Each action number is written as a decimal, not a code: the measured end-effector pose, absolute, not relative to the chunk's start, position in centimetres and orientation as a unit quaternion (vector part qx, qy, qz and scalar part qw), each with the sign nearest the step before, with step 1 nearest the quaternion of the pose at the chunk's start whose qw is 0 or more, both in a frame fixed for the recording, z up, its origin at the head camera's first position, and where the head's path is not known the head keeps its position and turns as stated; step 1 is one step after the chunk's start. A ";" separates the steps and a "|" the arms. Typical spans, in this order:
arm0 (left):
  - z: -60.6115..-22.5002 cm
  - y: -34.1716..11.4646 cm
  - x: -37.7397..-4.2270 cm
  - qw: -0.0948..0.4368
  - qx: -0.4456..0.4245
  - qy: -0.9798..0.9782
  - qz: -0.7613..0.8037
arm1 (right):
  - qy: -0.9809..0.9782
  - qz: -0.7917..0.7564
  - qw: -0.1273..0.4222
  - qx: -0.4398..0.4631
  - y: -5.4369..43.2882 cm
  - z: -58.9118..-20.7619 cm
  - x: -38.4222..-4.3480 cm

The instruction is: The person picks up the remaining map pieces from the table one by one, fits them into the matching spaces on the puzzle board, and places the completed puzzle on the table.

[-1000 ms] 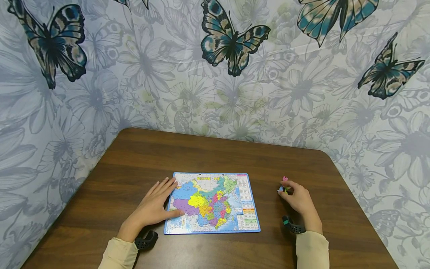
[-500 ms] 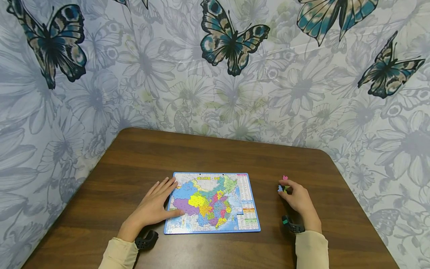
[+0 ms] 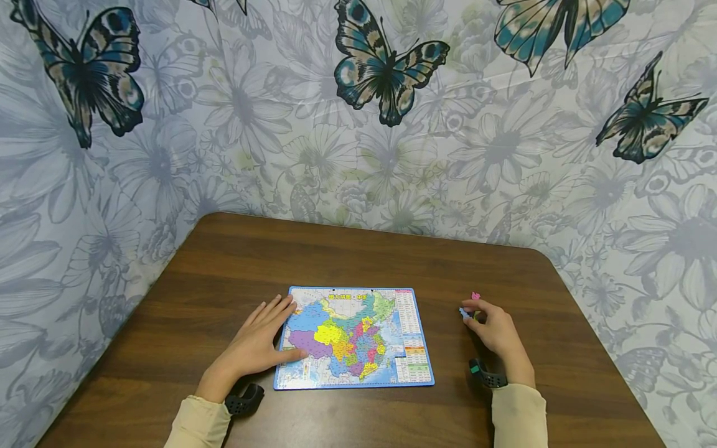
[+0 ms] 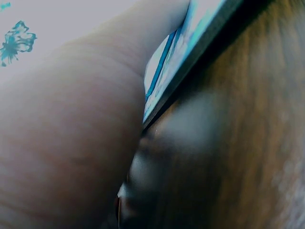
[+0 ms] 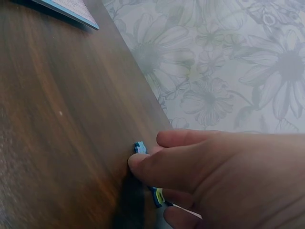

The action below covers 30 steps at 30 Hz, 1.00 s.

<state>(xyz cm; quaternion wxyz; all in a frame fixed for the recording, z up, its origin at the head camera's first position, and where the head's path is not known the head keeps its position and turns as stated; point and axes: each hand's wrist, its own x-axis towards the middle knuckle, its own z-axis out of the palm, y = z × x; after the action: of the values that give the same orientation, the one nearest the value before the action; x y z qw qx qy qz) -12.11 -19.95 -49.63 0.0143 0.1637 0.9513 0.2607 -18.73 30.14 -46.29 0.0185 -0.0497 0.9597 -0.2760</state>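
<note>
Blue puzzle piece (image 3: pixel 464 313) showed, in the head view, at the tips of the right hand (image 3: pixel 500 333), pinched between thumb and fingers, well to the right of the map board (image 3: pixel 386 381). That hand was the nearer; the left hand (image 3: pixel 254 345) rested with straight fingers on the board's left side. Whether the pink piece (image 3: pixel 475 296) just beyond the right fingers was held, I could not tell. In the left wrist view, the board's edge ran beside the blurred hand. From the right wrist, the blue puzzle piece poked past the thumb tip, its long axis partly hidden; a yellow-green piece (image 5: pixel 159 196) showed beneath the thumb.
</note>
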 end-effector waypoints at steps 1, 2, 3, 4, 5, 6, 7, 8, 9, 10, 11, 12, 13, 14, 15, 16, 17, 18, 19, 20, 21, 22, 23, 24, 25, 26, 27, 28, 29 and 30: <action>-49.6 -19.9 -12.1 0.014 0.164 0.951 0.260 | 0.960 -0.276 0.018 -0.050 30.1 -46.3 -18.7; -49.6 -20.0 -12.1 0.015 0.164 0.951 0.260 | 0.960 -0.275 0.018 -0.050 30.1 -46.3 -18.8; -49.6 -20.0 -12.1 0.015 0.164 0.951 0.260 | 0.960 -0.274 0.018 -0.050 30.1 -46.4 -18.8; -49.7 -20.0 -12.1 0.015 0.164 0.951 0.260 | 0.961 -0.272 0.018 -0.051 30.1 -46.4 -18.8; -49.6 -20.0 -12.1 0.015 0.164 0.951 0.260 | 0.961 -0.271 0.017 -0.051 30.1 -46.4 -18.8; -49.6 -20.0 -12.1 0.015 0.164 0.951 0.260 | 0.961 -0.270 0.017 -0.051 30.2 -46.4 -18.9; -49.6 -20.0 -12.1 0.015 0.165 0.951 0.260 | 0.962 -0.269 0.017 -0.051 30.1 -46.4 -18.9; -49.6 -20.0 -12.1 0.015 0.165 0.951 0.260 | 0.962 -0.268 0.016 -0.050 30.1 -46.4 -18.9; -49.6 -20.0 -12.1 0.015 0.165 0.951 0.261 | 0.962 -0.267 0.016 -0.050 30.1 -46.4 -18.9; -49.6 -20.0 -12.1 0.015 0.165 0.951 0.260 | 0.962 -0.267 0.016 -0.050 30.1 -46.4 -18.9; -49.6 -20.0 -12.1 0.015 0.164 0.951 0.260 | 0.962 -0.267 0.017 -0.049 30.0 -46.4 -18.9; -49.6 -20.0 -12.1 0.016 0.164 0.952 0.260 | 0.962 -0.267 0.017 -0.048 30.0 -46.4 -18.9; -49.6 -20.0 -12.1 0.016 0.164 0.952 0.259 | 0.962 -0.268 0.017 -0.048 29.9 -46.4 -18.9; -49.6 -20.0 -12.1 0.016 0.163 0.952 0.259 | 0.962 -0.268 0.016 -0.048 29.9 -46.5 -19.0; -49.6 -20.0 -12.1 0.016 0.163 0.952 0.258 | 0.962 -0.268 0.015 -0.049 29.8 -46.5 -19.0; -49.6 -20.0 -12.0 0.016 0.162 0.952 0.258 | 0.962 -0.268 0.014 -0.050 29.8 -46.5 -19.0; -49.6 -20.0 -12.0 0.016 0.162 0.952 0.258 | 0.962 -0.268 0.013 -0.051 29.7 -46.5 -19.0; -49.7 -20.0 -12.0 0.017 0.162 0.952 0.258 | 0.962 -0.268 0.012 -0.051 29.7 -46.6 -19.1; -49.7 -20.0 -12.0 0.017 0.162 0.952 0.258 | 0.962 -0.269 0.011 -0.051 29.6 -46.6 -19.1; -49.7 -20.0 -12.0 0.017 0.162 0.952 0.259 | 0.962 -0.269 0.010 -0.053 29.6 -46.6 -19.1; -49.7 -20.0 -12.0 0.017 0.162 0.952 0.259 | 0.961 -0.272 0.011 -0.054 29.6 -46.6 -19.1; -49.7 -20.0 -12.0 0.018 0.162 0.952 0.258 | 0.960 -0.274 0.010 -0.056 29.5 -46.5 -19.0; -49.6 -20.0 -12.0 0.019 0.162 0.952 0.258 | 0.960 -0.275 0.010 -0.057 29.5 -46.5 -19.0; -49.6 -20.0 -12.0 0.019 0.162 0.952 0.258 | 0.959 -0.278 0.010 -0.058 29.4 -46.5 -19.0; -49.6 -19.9 -12.0 0.018 0.162 0.952 0.258 | 0.958 -0.279 0.011 -0.061 29.4 -46.4 -19.0; -49.6 -19.9 -12.0 0.018 0.162 0.952 0.258 | 0.958 -0.279 0.010 -0.065 29.3 -46.4 -19.0; -49.6 -19.9 -12.0 0.017 0.162 0.952 0.258 | 0.958 -0.279 0.010 -0.068 29.3 -46.4 -18.9; -49.5 -19.9 -12.0 0.017 0.162 0.952 0.258 | 0.958 -0.279 0.010 -0.070 29.2 -46.4 -18.9; -49.5 -19.9 -12.0 0.016 0.161 0.953 0.258 | 0.958 -0.278 0.011 -0.072 29.2 -46.4 -19.0; -49.5 -19.9 -12.0 0.016 0.161 0.953 0.258 | 0.958 -0.277 0.012 -0.074 29.2 -46.4 -19.0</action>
<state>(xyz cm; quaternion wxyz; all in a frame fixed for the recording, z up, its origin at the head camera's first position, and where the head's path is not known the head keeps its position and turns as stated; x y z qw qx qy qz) -12.00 -19.95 -49.54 0.0157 0.1610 0.9526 0.2577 -18.96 29.20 -46.40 0.0122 -0.0737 0.9581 -0.2766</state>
